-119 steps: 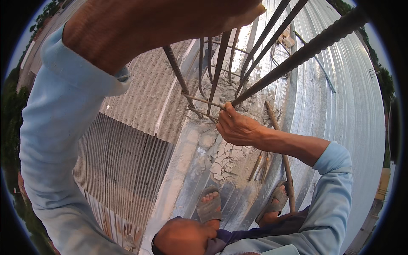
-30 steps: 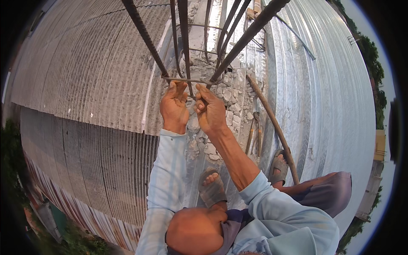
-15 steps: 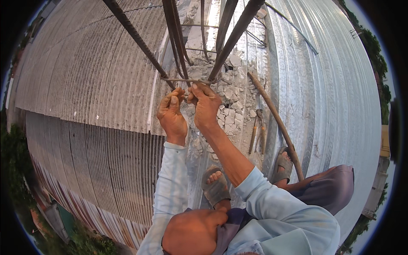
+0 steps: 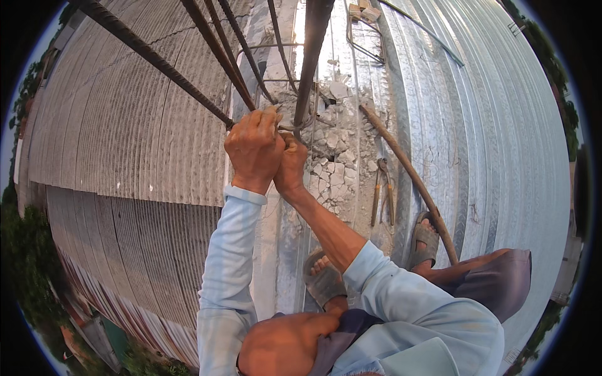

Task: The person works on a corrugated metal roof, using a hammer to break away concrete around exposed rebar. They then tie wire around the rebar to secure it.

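Several ribbed steel rebars (image 4: pixel 311 59) rise from a broken concrete patch in front of me. A thin steel stirrup (image 4: pixel 287 128) crosses between them, mostly hidden behind my hands. My left hand (image 4: pixel 253 153) is closed at the stirrup, back of the hand up, between the left rebar (image 4: pixel 164 67) and the thick right one. Tucked against it, lower and to the right, my right hand (image 4: pixel 291 166) is closed too, its curled fingers just below the stirrup. Whatever the fingers of either hand grip is hidden.
Concrete rubble (image 4: pixel 335 178) lies around the rebar bases. On the right are orange-handled pincers (image 4: pixel 384 188) and a long wooden stick (image 4: pixel 407 166). Bent steel stirrups (image 4: pixel 367 41) lie farther off. Corrugated grey roofing (image 4: pixel 125 125) spreads left, shiny metal roofing (image 4: pixel 501 156) right. My sandalled feet (image 4: pixel 325 276) stand on metal sheeting.
My left hand has turned over from a fingertip pinch to a closed grip, back up, and overlaps the right hand. The right hand has moved lower and left. The view has shifted.
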Tool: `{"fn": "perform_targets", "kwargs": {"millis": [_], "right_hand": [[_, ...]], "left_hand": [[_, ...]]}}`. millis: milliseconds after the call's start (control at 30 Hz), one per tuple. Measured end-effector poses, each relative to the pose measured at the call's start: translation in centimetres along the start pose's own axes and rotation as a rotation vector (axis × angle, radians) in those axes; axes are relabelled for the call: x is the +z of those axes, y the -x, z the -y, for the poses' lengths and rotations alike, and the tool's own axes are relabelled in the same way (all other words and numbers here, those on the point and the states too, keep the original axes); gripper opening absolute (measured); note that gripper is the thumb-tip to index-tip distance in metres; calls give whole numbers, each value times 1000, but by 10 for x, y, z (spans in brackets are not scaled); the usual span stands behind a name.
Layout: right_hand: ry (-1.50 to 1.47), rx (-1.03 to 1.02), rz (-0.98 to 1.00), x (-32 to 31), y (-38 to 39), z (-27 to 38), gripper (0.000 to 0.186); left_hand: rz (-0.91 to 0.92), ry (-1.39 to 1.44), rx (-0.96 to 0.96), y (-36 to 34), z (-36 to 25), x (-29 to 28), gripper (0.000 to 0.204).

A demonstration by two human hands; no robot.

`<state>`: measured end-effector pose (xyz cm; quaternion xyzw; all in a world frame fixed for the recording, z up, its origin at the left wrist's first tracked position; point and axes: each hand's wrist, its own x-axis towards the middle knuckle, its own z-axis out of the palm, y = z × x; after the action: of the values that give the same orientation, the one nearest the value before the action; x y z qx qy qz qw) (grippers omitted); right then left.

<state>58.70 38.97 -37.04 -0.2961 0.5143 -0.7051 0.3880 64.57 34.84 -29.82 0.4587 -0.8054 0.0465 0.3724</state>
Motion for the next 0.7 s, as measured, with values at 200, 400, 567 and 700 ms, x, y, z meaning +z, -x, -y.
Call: {"fn": "perform_targets", "kwargs": {"millis": [200, 400, 567, 700], "right_hand": [[-130, 4, -95, 1, -4, -17, 21], [34, 71, -168, 22, -6, 9, 26], [15, 37, -203, 13, -11, -4, 31], [34, 126, -228, 25, -3, 16, 35]], "left_hand": [[-266, 29, -90, 5, -4, 19, 26], [-240, 283, -471, 4, 3, 10, 47], [85, 798, -520, 2, 0, 5, 55], [339, 1161, -564, -11, 33, -15, 65]]}}
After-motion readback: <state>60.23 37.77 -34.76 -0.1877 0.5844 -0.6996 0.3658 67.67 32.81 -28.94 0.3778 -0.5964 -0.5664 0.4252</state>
